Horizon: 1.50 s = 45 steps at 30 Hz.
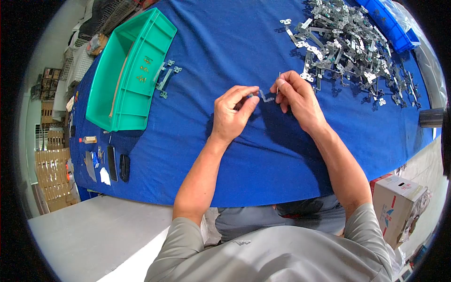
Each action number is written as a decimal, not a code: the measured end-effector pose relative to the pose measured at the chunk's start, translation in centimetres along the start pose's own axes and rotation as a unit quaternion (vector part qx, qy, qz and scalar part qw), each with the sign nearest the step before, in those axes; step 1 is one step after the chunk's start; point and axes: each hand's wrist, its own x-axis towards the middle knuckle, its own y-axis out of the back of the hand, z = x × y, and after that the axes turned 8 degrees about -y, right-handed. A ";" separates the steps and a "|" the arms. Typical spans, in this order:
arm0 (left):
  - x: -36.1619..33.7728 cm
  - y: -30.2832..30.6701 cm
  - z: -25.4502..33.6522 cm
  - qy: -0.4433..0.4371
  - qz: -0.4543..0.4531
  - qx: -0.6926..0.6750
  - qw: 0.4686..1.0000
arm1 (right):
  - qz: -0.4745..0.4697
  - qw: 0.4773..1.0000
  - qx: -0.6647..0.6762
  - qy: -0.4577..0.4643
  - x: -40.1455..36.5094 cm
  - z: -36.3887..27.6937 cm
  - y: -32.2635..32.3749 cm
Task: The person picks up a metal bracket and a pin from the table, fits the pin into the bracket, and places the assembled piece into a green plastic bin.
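Over the blue cloth (188,155), my left hand (234,112) is closed, thumb and fingers pinching a small metal bracket (267,98) that shows between the two hands. My right hand (298,97) is also closed. A thin rod-like piece (279,75) sticks up from its fingertips. What else lies within the fingers is hidden. Beyond my right hand spreads a large pile of metal brackets (347,42). A few more brackets (164,79) lie beside the green bin (134,110), to the left of my left hand.
Small brass-coloured parts (142,78) are in the green bin. A blue bin (392,26) stands at the back right. At the left edge are a small bottle (88,139) and dark elongated items (124,168). A cardboard box (399,197) is at the lower right.
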 end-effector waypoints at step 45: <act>-0.2 0.1 0.0 0.162 0.044 -0.033 0.985 | -0.035 0.997 -0.057 -0.034 -0.1 -0.6 0.6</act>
